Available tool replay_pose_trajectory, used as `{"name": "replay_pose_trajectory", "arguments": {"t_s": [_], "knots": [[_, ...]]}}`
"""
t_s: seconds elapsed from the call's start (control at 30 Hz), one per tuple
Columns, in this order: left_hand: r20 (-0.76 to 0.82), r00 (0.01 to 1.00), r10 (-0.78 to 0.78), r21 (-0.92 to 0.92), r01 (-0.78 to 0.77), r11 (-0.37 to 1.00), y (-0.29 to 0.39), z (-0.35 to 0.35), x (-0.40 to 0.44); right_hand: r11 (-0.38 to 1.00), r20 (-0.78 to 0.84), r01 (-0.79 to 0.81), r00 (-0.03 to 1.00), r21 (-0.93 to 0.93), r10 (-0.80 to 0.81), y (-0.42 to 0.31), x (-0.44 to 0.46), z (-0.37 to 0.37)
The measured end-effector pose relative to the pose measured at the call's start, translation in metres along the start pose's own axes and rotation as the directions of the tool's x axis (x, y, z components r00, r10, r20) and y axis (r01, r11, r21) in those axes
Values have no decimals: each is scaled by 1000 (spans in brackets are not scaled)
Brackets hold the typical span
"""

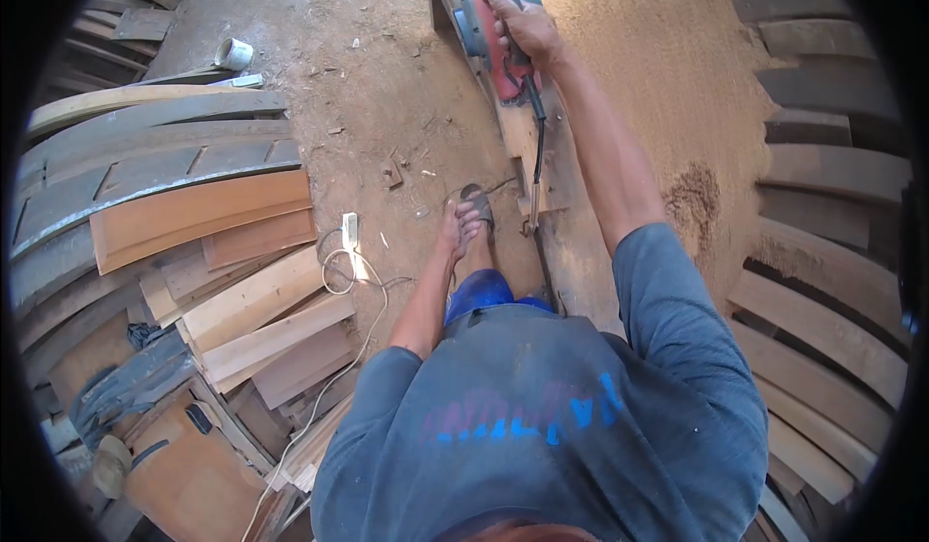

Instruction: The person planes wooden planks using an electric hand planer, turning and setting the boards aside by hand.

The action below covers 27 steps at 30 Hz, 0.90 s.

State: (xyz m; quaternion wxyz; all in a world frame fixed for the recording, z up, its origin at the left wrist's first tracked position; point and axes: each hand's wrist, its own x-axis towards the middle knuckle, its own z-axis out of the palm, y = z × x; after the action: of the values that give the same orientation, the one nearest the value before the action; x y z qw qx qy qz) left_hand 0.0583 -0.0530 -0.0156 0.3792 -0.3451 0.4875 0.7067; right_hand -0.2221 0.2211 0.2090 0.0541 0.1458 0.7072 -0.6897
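Note:
My right hand (525,29) is wrapped round the rear handle of a red and grey electric planer (502,75), at the top of the view. The planer rests on a long wooden board (520,134), and its black cord (539,140) trails back along the wood towards me. My left hand (462,225) hangs low at my side with nothing visible in it, its fingers loosely apart. Just beyond it shows a sandal (481,203) on my foot. The planer's underside is hidden.
Stacked planks (261,310) lie on the left, with an orange-brown board (203,215) on top. More planks (823,319) line the right side. A white socket block (349,232) with a pale cable and a white pot (233,54) sit on the ground. Sawdust (658,68) covers the right.

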Motion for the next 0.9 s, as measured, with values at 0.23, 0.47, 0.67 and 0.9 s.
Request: {"name": "replay_pose_trajectory", "arguments": {"t_s": [0.23, 0.47, 0.67, 0.9], "knots": [[142, 990, 22, 3, -22, 1000, 4, 51, 10, 990, -11, -78, 997, -116, 77, 27, -199, -8], [353, 935, 42, -83, -14, 996, -14, 67, 15, 981, -17, -31, 999, -191, 28, 92, -409, -17], [233, 966, 116, -223, -63, 973, -18, 89, -24, 967, -98, 68, 991, -247, -95, 78, -349, -4], [71, 994, -88, 16, 88, 996, -29, 8, 7, 978, -67, 111, 990, -178, -124, 7, -139, 7]]}}
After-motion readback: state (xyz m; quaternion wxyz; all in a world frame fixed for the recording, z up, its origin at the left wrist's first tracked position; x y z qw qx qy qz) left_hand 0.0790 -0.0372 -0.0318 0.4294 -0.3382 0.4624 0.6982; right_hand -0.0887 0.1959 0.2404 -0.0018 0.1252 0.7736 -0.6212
